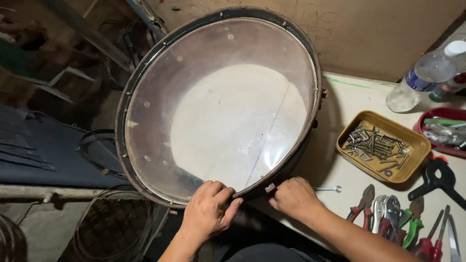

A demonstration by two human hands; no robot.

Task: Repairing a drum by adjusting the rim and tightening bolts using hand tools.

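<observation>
Two bare forearms enter from the bottom edge, elbows cut off by the frame. Left hand [208, 208]: fingers curled over the near rim of a large round drum with a dark metal hoop and a clear, scuffed plastic head [221, 104], thumb lying against the shell; gripping the hoop. Right hand [295, 196]: closed in a loose fist at the same near rim, fingertips tucked out of sight at a small lug, so what they pinch cannot be made out. A slim silver spanner [329, 188] lies on the table just beside this hand; whether it is touched cannot be told. Drum: resting half on the pale white tabletop [349, 94], its left part overhanging the edge; head faces up toward the camera, tilted, far rim higher against the tan wall. Seen as an oval, long axis running lower left to upper right. Through the head a pale inner skin shows, crossed by a thin line; hoop worn, studded with small rivets. To the right: mustard-yellow rectangular tray of metal bolts [383, 146], clear plastic bottle [421, 80], red dish partly cut off [442, 130], black clamp [439, 179], row of pliers and screwdrivers with red and green handles [403, 221], lower ends cropped.
</observation>
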